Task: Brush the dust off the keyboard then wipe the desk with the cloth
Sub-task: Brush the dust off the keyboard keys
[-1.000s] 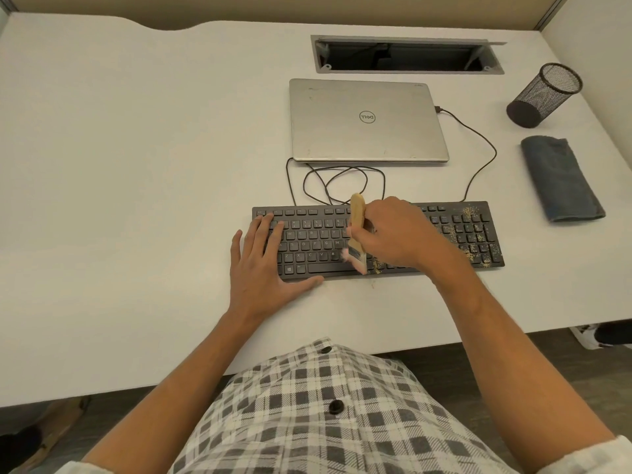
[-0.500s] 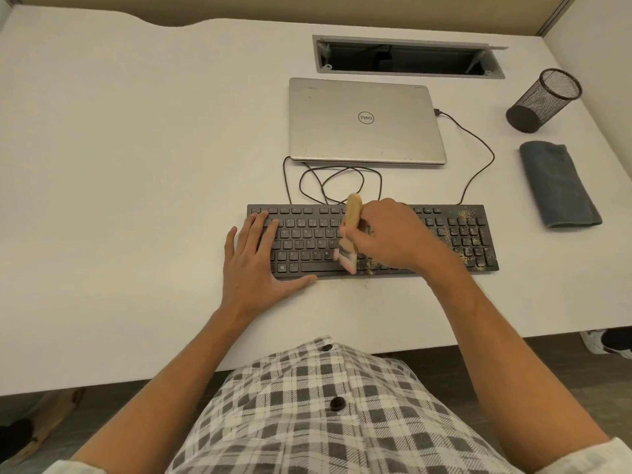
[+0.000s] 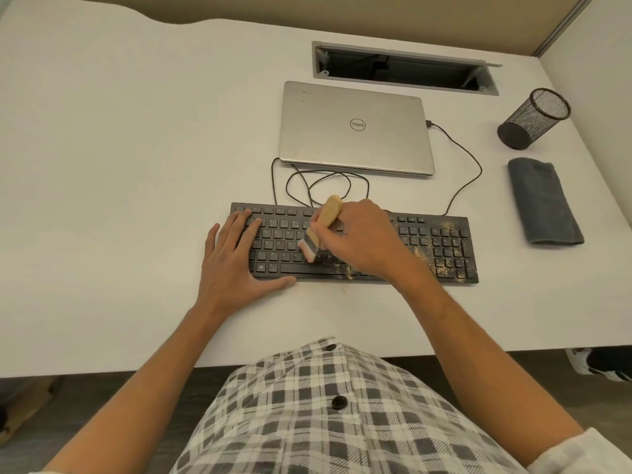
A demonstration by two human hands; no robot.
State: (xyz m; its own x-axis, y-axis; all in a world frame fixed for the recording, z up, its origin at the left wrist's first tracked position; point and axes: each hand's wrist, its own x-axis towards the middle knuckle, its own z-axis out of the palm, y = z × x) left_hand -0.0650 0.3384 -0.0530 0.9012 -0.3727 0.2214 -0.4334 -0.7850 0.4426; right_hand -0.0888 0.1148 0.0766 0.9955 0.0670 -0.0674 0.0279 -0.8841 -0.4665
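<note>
The right hand [image 3: 362, 241] is gripping the wooden brush [image 3: 321, 230], bristles on the keyboard [image 3: 437, 248] middle. Dust [image 3: 441, 258] is lying rightward along its long axis. The left hand [image 3: 236, 265] is pressing flat.

Bare desk [image 3: 119, 165] lies open left of the left hand [image 3: 236, 265], while right of the right hand [image 3: 359, 241] stand the cloth [image 3: 543, 203] and mesh cup [image 3: 533, 119], with the laptop [image 3: 355, 131] and cable [image 3: 321, 186] just beyond.
</note>
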